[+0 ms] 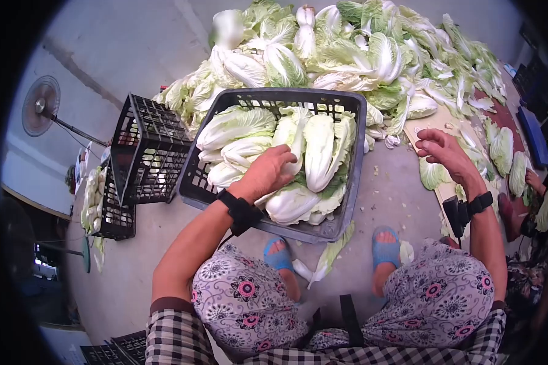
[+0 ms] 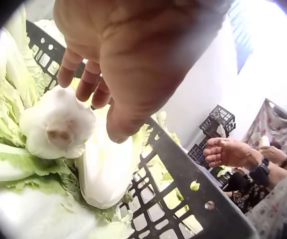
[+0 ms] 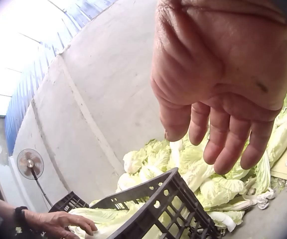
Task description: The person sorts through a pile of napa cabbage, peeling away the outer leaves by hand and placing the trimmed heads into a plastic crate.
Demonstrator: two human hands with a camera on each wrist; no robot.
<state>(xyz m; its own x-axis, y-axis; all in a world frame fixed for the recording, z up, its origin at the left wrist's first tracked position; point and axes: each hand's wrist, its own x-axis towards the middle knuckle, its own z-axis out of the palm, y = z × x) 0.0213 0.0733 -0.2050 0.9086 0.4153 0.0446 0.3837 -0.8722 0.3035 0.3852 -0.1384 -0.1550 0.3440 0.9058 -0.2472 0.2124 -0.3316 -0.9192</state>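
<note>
A black plastic crate (image 1: 353, 182) holding several napa cabbages (image 1: 319, 152) stands in front of the person's knees. The left hand (image 1: 268, 173) is over the cabbages inside it, fingers bent loosely at a pale cabbage. In the left wrist view, that hand (image 2: 128, 64) hangs with spread fingers beside a cabbage's white base (image 2: 59, 124); whether they touch is unclear. To the right of the crate, the right hand (image 1: 447, 152) is raised with nothing in it. Its fingers hang relaxed in the right wrist view, the hand (image 3: 223, 84) being above the crate's side (image 3: 183, 199).
A large heap of cabbages and leaves (image 1: 347, 55) lies behind the crate. Stacked black crates (image 1: 158, 152) and a fan (image 1: 41, 106) stand at left. At right are a board (image 1: 435, 121), a blue crate (image 1: 534, 137) and another person's hand (image 1: 534, 182). Leaves (image 1: 332, 255) litter the floor.
</note>
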